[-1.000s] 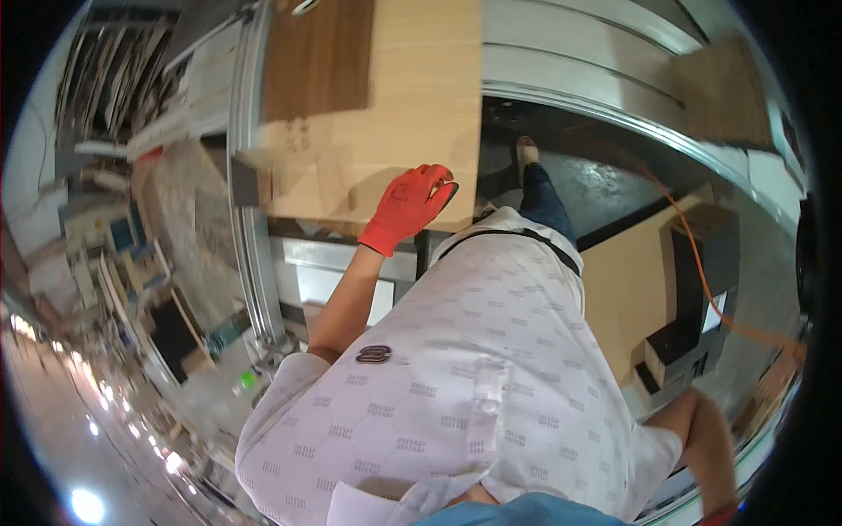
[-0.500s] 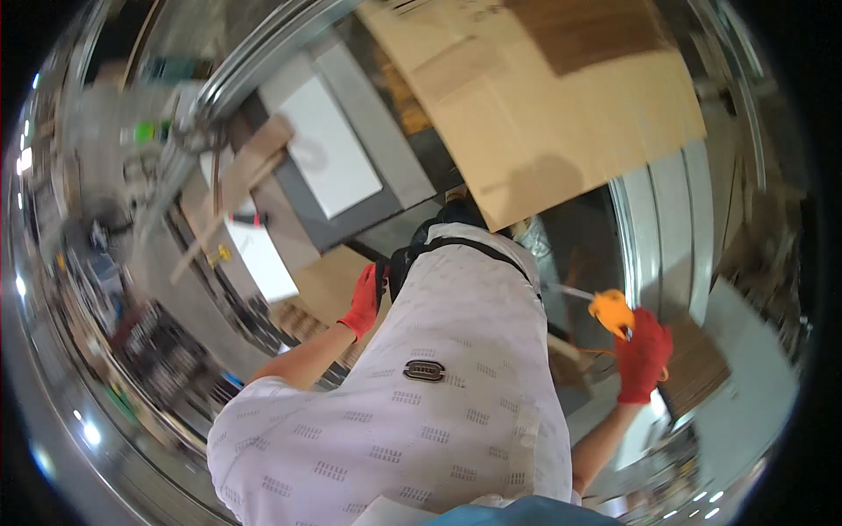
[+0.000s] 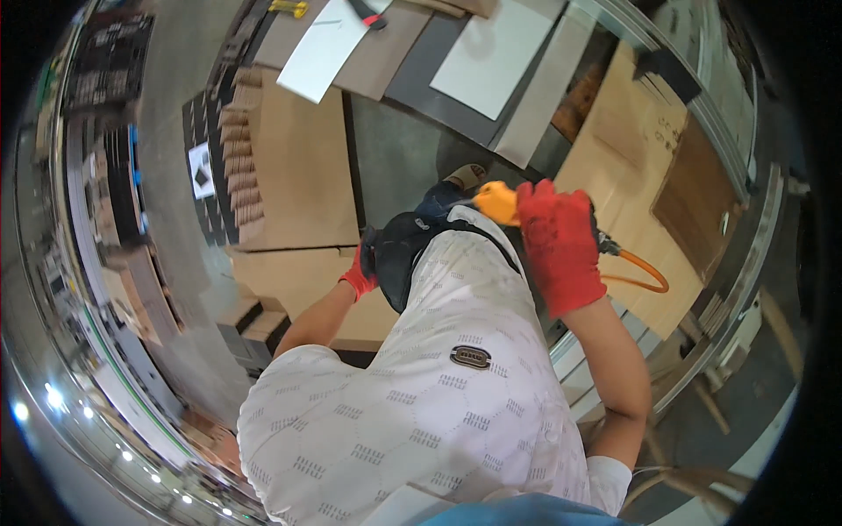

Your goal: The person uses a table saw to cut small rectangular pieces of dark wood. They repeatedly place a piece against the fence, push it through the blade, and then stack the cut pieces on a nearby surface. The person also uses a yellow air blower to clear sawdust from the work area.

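Observation:
My right hand (image 3: pixel 560 250), in a red glove, is closed round an orange air blow gun (image 3: pixel 498 202) in front of my waist. Its thin nozzle points left, and an orange hose (image 3: pixel 651 272) loops from a metal coupling below my grip. At my left hip, my left hand (image 3: pixel 360 275), also red-gloved, is closed on the edge of a black waist bag (image 3: pixel 395 263). The bag partly hides those fingers. Nearest to the blow gun lie grey panels at the workbench edge and a light wooden board (image 3: pixel 614 167).
White panels (image 3: pixel 491 57) lie on dark grey boards (image 3: pixel 412 79) ahead, beside a black-and-red tool (image 3: pixel 368 15) and a yellow tool (image 3: pixel 289 8). Cardboard sheets (image 3: pixel 303 167) with a row of stacked brown pieces (image 3: pixel 239 167) are at left. A metal rail (image 3: pixel 693 96) edges the right-hand bench.
My view has swung to the right. My right hand has brought the blow gun from the lower right up in front of my waist. The left hand stays at the black bag.

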Tool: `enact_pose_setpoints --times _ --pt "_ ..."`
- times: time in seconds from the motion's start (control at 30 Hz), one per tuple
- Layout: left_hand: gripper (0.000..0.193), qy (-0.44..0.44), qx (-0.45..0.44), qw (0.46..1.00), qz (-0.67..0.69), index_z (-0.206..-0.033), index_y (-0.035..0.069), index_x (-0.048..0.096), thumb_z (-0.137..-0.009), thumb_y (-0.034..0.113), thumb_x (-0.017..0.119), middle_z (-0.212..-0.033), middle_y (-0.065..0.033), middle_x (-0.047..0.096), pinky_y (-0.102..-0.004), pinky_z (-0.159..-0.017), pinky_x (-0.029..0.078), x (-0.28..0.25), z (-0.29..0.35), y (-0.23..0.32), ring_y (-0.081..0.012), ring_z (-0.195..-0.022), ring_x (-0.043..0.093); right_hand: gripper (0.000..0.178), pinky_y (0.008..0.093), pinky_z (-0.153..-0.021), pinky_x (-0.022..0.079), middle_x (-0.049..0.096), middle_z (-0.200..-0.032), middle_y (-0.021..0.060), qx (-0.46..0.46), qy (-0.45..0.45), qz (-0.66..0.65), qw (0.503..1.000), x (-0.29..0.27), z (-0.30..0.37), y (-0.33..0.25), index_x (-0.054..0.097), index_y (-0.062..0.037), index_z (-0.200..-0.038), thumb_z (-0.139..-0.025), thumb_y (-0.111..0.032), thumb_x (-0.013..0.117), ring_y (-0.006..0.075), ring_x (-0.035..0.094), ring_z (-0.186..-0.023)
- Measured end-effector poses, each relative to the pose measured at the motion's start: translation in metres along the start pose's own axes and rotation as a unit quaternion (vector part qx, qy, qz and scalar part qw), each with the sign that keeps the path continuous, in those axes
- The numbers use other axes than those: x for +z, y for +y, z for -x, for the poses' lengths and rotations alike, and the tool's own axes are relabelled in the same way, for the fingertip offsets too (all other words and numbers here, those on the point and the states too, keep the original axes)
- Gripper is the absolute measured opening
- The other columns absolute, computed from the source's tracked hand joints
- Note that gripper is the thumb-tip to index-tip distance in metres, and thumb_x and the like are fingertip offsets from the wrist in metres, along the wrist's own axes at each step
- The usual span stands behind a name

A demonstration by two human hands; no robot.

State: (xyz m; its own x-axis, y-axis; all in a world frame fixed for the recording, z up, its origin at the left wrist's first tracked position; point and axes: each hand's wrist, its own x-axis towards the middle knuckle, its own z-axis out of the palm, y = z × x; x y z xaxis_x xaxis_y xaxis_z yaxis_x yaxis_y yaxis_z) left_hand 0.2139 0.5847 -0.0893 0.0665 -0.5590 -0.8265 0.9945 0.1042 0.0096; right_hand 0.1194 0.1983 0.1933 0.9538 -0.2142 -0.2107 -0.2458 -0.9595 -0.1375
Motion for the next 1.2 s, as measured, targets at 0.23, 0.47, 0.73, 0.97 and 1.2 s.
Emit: enact_pose_setpoints --times 0.23,0.47,0.73,0.97,1.2 --pt "0.074 -0.015 -0.072 0.997 0.015 -0.149 0.011 0.060 -0.098 0.065 0.062 -0.152 -0.0104 0.061 -0.0516 -0.123 0.039 0.011 0.037 -0.018 -0.0309 -0.139 0.057 0.009 0.0434 -0.075 0.046 0.066 -0.087 0.0116 -0.069 -0.028 0.018 0.997 0.016 0.003 -0.020 0.064 -0.0108 -0.098 -0.089 -0.012 0.063 0.0325 0.068 -0.078" --pt "0.065 -0.081 -0.056 0.995 -0.009 -0.148 0.009 0.060 -0.103 0.055 0.060 -0.149 -0.0126 0.064 -0.0485 -0.121 0.042 0.017 0.030 -0.013 -0.0286 -0.136 0.060 0.005 0.0456 -0.070 0.047 0.064 -0.080 0.0110 -0.065 0.058 -0.039 0.995 0.020 0.015 -0.004 0.064 -0.0100 -0.093 -0.088 -0.011 0.064 0.0330 0.067 -0.074" --pt "0.048 -0.050 -0.063 0.995 -0.062 -0.138 0.009 0.067 -0.105 0.043 0.062 -0.137 -0.0125 0.071 -0.0427 -0.112 0.050 0.013 0.011 0.005 -0.0248 -0.125 0.067 0.007 0.0444 -0.073 0.049 0.068 -0.085 0.0086 -0.032 0.028 -0.006 0.999 0.023 0.024 -0.001 0.067 -0.0125 -0.098 -0.091 -0.010 0.065 0.0299 0.071 -0.077" --pt "0.056 -0.051 -0.055 0.996 -0.056 -0.142 0.002 0.061 -0.110 0.047 0.050 -0.142 -0.0161 0.067 -0.0458 -0.116 0.047 0.022 0.010 0.015 -0.0290 -0.130 0.063 0.015 0.0459 -0.070 0.052 0.067 -0.083 0.0122 -0.021 0.133 -0.103 0.986 0.020 0.018 0.015 0.067 -0.0120 -0.096 -0.083 -0.008 0.069 0.0342 0.071 -0.080" --pt "0.057 -0.074 0.028 0.997 -0.017 -0.130 0.002 0.069 -0.105 0.051 0.059 -0.129 -0.0177 0.073 -0.0429 -0.107 0.054 0.017 -0.002 0.006 -0.0302 -0.115 0.070 0.017 0.0458 -0.069 0.055 0.068 -0.084 0.0124 -0.063 0.089 -0.093 0.990 0.007 0.008 0.042 0.066 -0.0111 -0.092 -0.078 -0.004 0.072 0.0361 0.069 -0.079"
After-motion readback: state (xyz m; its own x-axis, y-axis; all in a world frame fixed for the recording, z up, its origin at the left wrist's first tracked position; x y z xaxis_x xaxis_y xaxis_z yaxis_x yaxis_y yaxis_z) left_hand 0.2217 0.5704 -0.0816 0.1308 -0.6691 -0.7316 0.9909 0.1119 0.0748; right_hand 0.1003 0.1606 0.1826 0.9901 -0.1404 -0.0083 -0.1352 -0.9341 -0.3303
